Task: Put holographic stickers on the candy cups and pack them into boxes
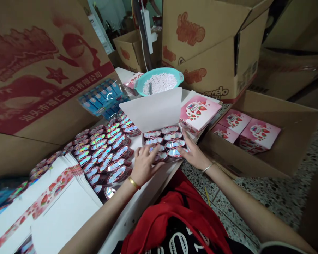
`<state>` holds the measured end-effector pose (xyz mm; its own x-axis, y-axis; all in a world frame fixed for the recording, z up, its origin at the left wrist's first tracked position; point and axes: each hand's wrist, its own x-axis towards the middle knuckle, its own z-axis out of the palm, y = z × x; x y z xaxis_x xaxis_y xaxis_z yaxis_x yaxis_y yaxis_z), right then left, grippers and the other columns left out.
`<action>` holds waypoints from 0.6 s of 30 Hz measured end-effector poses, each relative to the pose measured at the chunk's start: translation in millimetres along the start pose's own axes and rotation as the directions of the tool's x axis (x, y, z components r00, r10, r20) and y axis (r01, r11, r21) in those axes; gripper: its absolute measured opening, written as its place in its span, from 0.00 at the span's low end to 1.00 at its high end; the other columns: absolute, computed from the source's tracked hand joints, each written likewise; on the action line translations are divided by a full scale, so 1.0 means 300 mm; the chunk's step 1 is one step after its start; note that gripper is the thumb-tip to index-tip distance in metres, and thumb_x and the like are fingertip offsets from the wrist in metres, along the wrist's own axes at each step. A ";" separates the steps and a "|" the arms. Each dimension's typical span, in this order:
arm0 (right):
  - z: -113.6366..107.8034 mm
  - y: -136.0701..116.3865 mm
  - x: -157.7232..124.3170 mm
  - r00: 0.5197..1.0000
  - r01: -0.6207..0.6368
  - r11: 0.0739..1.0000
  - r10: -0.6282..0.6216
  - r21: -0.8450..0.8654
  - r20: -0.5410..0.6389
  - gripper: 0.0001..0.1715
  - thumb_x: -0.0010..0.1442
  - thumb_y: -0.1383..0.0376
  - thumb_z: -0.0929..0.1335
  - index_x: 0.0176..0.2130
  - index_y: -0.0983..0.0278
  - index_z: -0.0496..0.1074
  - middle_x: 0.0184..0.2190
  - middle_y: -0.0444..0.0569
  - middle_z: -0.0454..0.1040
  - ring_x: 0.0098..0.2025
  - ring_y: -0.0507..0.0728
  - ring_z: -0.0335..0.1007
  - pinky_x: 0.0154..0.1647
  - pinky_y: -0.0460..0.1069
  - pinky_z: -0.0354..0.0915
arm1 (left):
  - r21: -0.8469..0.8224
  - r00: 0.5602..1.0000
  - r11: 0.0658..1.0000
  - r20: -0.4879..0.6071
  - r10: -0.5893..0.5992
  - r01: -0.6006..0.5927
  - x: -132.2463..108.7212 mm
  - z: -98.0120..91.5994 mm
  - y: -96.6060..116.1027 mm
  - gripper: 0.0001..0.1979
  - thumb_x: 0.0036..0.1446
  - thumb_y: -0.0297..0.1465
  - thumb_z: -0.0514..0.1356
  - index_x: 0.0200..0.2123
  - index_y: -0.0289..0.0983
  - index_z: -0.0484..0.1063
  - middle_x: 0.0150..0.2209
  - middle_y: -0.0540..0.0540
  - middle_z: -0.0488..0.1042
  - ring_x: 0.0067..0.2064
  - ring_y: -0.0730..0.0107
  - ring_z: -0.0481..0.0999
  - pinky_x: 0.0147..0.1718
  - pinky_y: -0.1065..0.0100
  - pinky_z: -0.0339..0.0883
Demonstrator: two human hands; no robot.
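A small white box [159,114] stands on the table with its lid raised, filled with several shiny oval-topped cups [175,143]. My left hand [145,163] lies over the box's left front corner, fingers spread across the cups there. Along the right side of the box rests my right hand [194,152], its fingers apart and touching the box's edge. Many more cups [100,150] stand in rows to the left. A closed pink strawberry box [199,111] sits just behind my right hand.
A turquoise basin [179,77] of white pellets stands behind the box. Flat cartons [71,201] are stacked at the front left. An open cardboard box [288,141] on the right holds pink boxes [261,134]. Large cartons [201,46] rise behind, and another [37,70] at the left.
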<state>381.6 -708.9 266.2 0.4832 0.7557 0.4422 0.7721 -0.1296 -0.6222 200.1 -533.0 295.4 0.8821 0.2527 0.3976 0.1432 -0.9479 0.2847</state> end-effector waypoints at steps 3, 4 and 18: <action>0.009 -0.012 0.016 0.995 0.061 0.992 -0.052 -0.106 0.090 0.56 0.61 0.41 0.61 0.70 0.63 0.29 0.72 0.58 0.35 0.72 0.65 0.34 0.69 0.66 0.46 | -0.450 0.891 0.839 -0.175 -0.418 0.306 0.016 0.036 -0.038 0.36 0.59 0.52 0.53 0.66 0.41 0.54 0.66 0.38 0.57 0.66 0.53 0.58 0.62 0.51 0.55; 0.010 -0.020 0.023 0.991 0.082 0.984 -0.064 -0.161 0.114 0.58 0.59 0.40 0.62 0.71 0.65 0.32 0.71 0.60 0.36 0.72 0.66 0.33 0.69 0.66 0.46 | -0.580 0.818 0.716 -0.143 -0.558 0.387 0.025 0.054 -0.047 0.36 0.60 0.53 0.50 0.65 0.40 0.54 0.66 0.39 0.57 0.67 0.54 0.56 0.62 0.52 0.55; 0.003 -0.035 0.038 0.974 0.167 0.924 -0.102 -0.343 0.202 0.62 0.55 0.36 0.63 0.70 0.70 0.37 0.70 0.65 0.39 0.72 0.68 0.32 0.69 0.66 0.47 | -0.910 0.828 0.249 0.156 -0.538 0.333 0.156 0.153 -0.131 0.33 0.54 0.36 0.59 0.63 0.44 0.57 0.63 0.46 0.65 0.62 0.62 0.66 0.60 0.58 0.62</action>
<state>378.6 -698.4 277.2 0.3090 0.8788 0.3637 0.9360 -0.2133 -0.2799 256.4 -492.8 262.9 0.7237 0.6889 0.0403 -0.0790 0.0246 0.9966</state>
